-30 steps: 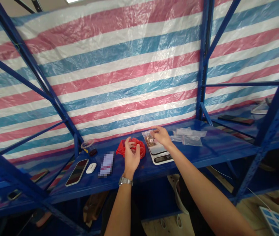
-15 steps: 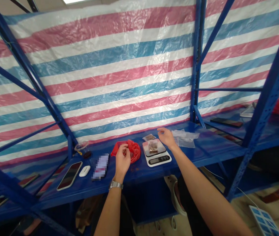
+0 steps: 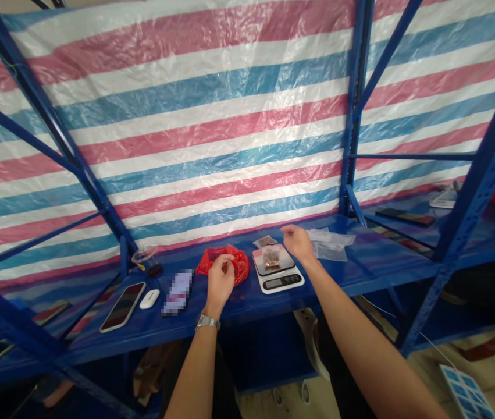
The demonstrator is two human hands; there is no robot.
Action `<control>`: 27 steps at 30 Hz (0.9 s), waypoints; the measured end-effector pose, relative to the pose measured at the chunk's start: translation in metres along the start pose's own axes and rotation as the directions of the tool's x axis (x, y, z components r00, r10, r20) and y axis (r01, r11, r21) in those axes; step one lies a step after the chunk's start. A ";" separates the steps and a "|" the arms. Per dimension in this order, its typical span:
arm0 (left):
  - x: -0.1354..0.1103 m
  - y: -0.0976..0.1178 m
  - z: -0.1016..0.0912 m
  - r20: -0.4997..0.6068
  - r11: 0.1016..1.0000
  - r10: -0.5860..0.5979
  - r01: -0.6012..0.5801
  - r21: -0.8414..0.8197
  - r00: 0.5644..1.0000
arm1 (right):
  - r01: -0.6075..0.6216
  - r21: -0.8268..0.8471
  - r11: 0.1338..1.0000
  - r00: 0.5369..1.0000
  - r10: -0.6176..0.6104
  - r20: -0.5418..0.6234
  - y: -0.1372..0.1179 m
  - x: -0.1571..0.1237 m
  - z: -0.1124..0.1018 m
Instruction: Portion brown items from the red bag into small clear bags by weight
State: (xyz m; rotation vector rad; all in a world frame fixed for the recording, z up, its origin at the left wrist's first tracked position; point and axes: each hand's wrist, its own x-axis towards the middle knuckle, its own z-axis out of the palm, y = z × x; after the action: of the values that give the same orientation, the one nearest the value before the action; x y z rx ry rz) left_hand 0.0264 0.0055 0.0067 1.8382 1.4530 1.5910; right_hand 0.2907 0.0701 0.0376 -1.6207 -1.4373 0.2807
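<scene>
Head view. Noted on the pan of a small white scale point(image 3: 298, 280): one clear bag point(image 3: 271, 258) with brownish contents, lying unheld; display figures too small to read. Just behind the scale, a second filled bag point(image 3: 266, 241); contact between them unclear.

Beside the scale, to the left: red plastic bag point(image 3: 241, 268), crumpled, inside not visible. Left hand point(image 3: 221, 280) over its near side, fingers curled, tips close together; unclear whether pinching anything. Right hand point(image 3: 298, 241) just right of the pan, fingers curled inward, tips near one another, grip likewise unclear. Hands apart.

Progress, as judged: two bags filled, one of these set on the scale; flat clear bags point(image 3: 334, 244) beyond the right hand apparently unfilled.

Farther left: phone with pixelated screen point(image 3: 178, 293), small white case point(image 3: 149, 299), pale-edged phone point(image 3: 123, 306), clear cup point(image 3: 145, 256). Underneath, blue shelf point(image 3: 253, 305); behind, striped sheet point(image 3: 230, 122).
</scene>
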 end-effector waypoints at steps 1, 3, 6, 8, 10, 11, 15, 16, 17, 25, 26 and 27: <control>0.000 0.000 0.001 0.000 1.000 -0.005 0.005 -0.004 1.000 | 0.001 -0.004 1.000 1.000 -0.001 0.000 -0.001 0.000 -0.001; 0.000 0.000 0.003 -0.001 1.000 -0.006 0.006 -0.007 1.000 | 0.005 -0.014 1.000 1.000 -0.005 0.002 -0.002 0.000 -0.003; 0.001 -0.001 0.004 -0.004 1.000 0.004 -0.004 -0.006 1.000 | 0.011 -0.033 0.999 1.000 -0.010 0.019 -0.003 0.000 -0.004; 0.001 -0.002 0.004 0.000 1.000 0.010 -0.010 -0.001 1.000 | 0.012 -0.050 0.999 0.999 -0.010 0.040 -0.003 -0.001 -0.003; 0.001 -0.003 0.005 0.001 1.000 0.019 -0.019 0.006 1.000 | 0.016 -0.071 0.997 0.998 -0.011 0.069 -0.002 -0.003 -0.002; 0.001 -0.004 0.005 -0.001 1.000 0.025 -0.025 0.009 1.000 | 0.020 -0.082 0.996 0.996 -0.013 0.085 -0.002 -0.004 -0.001; 0.002 -0.006 0.005 -0.007 0.999 0.043 -0.043 0.000 0.999 | 0.042 -0.135 0.990 0.988 -0.021 0.152 -0.003 -0.007 0.002; 0.002 -0.006 0.005 -0.006 0.999 0.042 -0.042 -0.001 0.999 | 0.045 -0.151 0.988 0.986 -0.020 0.164 -0.004 -0.008 0.003; 0.002 -0.006 0.005 -0.004 0.999 0.040 -0.040 0.000 0.999 | 0.046 -0.169 0.985 0.985 -0.016 0.174 -0.005 -0.009 0.003; 0.002 -0.007 0.004 -0.009 0.999 0.042 -0.042 0.024 0.999 | 0.090 -0.279 0.956 0.964 -0.013 0.267 -0.012 -0.022 0.015; 0.002 -0.007 0.004 -0.015 0.999 0.045 -0.044 0.026 0.999 | 0.098 -0.286 0.953 0.961 -0.016 0.276 -0.012 -0.023 0.015; 0.002 -0.007 0.004 -0.020 0.999 0.045 -0.044 0.029 0.999 | 0.105 -0.291 0.951 0.959 -0.019 0.283 -0.012 -0.024 0.015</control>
State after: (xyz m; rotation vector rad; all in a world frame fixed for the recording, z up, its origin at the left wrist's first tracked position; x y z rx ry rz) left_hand 0.0257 0.0117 0.0010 1.8882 1.4606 1.6230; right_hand 0.2651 0.0551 0.0290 -1.8317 -1.8147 0.2673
